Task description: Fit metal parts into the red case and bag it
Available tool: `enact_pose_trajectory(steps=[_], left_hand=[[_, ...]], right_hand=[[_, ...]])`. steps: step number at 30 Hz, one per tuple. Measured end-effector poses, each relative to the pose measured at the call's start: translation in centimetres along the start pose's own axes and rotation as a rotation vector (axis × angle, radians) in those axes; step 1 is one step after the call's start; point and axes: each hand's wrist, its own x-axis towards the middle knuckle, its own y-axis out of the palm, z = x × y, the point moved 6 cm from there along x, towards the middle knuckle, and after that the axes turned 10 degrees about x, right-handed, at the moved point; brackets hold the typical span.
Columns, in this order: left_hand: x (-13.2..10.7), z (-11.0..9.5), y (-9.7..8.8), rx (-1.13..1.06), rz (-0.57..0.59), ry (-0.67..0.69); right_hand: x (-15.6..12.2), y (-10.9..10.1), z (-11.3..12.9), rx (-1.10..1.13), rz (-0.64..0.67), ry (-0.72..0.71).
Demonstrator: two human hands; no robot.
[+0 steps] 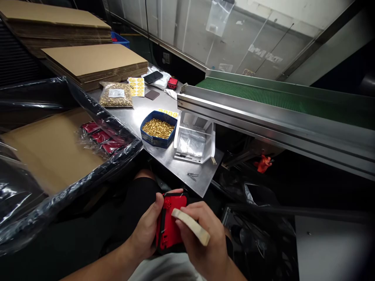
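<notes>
My left hand [145, 232] grips a red plastic case [173, 231] with black edges, its thumb along the left side and fingers behind it. The case is tilted above my lap. In my right hand [212, 230] is a pale, cream-coloured curved strip [191, 226], pinched between thumb and fingers. One end of this strip lies over the red face; whether it touches cannot be made out. Past both hands, a small nail clipper-like metal tool [192, 175] lies on the corner of the metal table [202, 181].
A blue bin of gold-coloured small parts [157, 141] stands beside a white tray [213, 146] holding clear bags. At left, a plastic-lined box [55, 156] contains red wrapped items. Cardboard stacks [96, 58] stand behind. A green conveyor [249, 93] extends rightward.
</notes>
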Motion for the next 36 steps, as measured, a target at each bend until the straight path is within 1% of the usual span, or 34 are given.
enact_pose_trajectory(steps=[3,6,9,10,12,14,15,17,19,23,26,28,29,33,36], left_hand=[[0.0,0.2,0.0,0.004,-0.002,-0.015],[0.0,0.2,0.2,0.026,0.016,-0.011],[0.0,0.0,0.2,0.061,-0.007,-0.013],[-0.1,-0.1,0.3,0.059,-0.004,-0.023],[-0.1,-0.3,0.9,0.026,0.043,-0.049],[-0.3,-0.4,1.9,-0.023,0.124,-0.074],[-0.4,-0.5,2.4,-0.044,0.162,-0.091],[-0.6,-0.5,3.1,-0.085,0.214,-0.137],[-0.6,-0.5,3.6,-0.132,0.242,-0.177],[-0.4,-0.4,3.7,-0.192,0.272,-0.197],[-0.3,-0.3,3.5,-0.197,0.260,-0.204],[-0.3,-0.3,3.3,-0.180,0.235,-0.196],[-0.3,-0.3,3.3,-0.169,0.219,-0.189],[-0.4,0.1,3.0,-0.158,0.150,-0.190],[-0.3,0.5,2.8,-0.150,0.132,-0.200]], right_hand=[[0.0,0.0,-0.2,0.028,0.028,0.025],[0.0,-0.1,-0.4,0.053,-0.008,0.064],[0.1,0.0,-0.5,0.072,0.005,0.055],[0.2,-0.4,-0.8,0.069,-0.008,0.070],[0.3,-1.8,-1.5,0.044,-0.101,0.139],[0.3,-3.7,-2.1,0.030,-0.229,0.198],[0.2,-4.5,-2.2,0.029,-0.272,0.213],[0.0,-5.4,-1.9,0.051,-0.300,0.215],[0.0,-5.5,-1.1,0.073,-0.258,0.200],[0.7,-4.3,0.9,0.030,-0.075,0.137],[1.2,-3.1,1.9,-0.002,0.076,0.105],[1.4,-2.4,2.3,0.004,0.134,0.079],[1.4,-2.2,2.3,0.006,0.135,0.071],[1.1,-2.0,1.7,-0.038,0.061,0.087],[0.8,-1.7,1.3,-0.023,0.073,0.061]])
